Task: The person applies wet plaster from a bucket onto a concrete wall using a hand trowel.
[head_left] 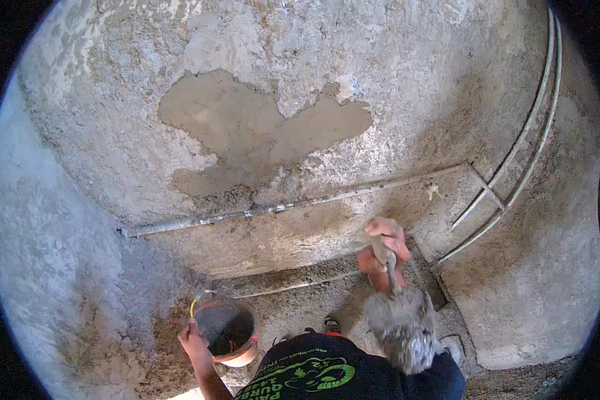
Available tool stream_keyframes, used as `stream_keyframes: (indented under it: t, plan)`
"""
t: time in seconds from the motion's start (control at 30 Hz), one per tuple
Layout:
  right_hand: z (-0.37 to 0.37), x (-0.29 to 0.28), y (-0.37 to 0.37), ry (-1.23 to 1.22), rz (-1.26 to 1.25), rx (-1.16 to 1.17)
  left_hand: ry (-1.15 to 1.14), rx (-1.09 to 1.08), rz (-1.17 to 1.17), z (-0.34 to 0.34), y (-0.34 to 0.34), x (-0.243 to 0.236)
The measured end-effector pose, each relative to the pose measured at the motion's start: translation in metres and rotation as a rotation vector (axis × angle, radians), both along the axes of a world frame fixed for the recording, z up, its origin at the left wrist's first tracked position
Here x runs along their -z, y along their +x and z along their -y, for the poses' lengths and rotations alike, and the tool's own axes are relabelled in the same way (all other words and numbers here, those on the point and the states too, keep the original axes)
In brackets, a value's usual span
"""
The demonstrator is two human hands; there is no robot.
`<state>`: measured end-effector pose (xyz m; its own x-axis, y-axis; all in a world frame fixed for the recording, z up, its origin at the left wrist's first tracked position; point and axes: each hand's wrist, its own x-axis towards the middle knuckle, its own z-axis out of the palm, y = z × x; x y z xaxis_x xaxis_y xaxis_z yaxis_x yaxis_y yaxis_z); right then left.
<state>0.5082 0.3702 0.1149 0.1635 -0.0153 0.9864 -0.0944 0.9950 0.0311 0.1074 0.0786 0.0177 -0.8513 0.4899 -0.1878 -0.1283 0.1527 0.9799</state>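
My right hand (385, 248) is wrapped round the handle of a trowel (392, 270). Wet grey mortar (401, 328) covers its blade, which hangs toward my body and is slightly blurred. At the lower left my left hand (193, 340) grips the near-left rim of a bucket (245, 355) with a reddish rim and a yellow handle piece. The bucket's inside is dark, and how much mortar it holds is hard to make out. On the wall (407, 53) ahead spreads a smooth, darker patch of fresh mortar (247, 127) with ragged edges.
A thin pipe (300, 203) runs across the lower wall. Two curved pipes (539, 113) rise along the right side, joined by a short crosspiece. A low ledge (293, 277) lies at the wall's foot, and rough grey walls stand on both sides.
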Motion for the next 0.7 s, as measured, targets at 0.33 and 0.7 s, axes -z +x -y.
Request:
stream_keyframes:
  t: [0.33,0.7]
  plan:
    - [0.06,0.168,-0.029,-1.293,0.47,0.541,0.003,0.046,0.059,0.009,0.005,0.013]
    - [0.127,0.371,0.145,-1.442,1.865,0.653,-0.03,0.097,-0.028,-0.035,0.047,-0.005]
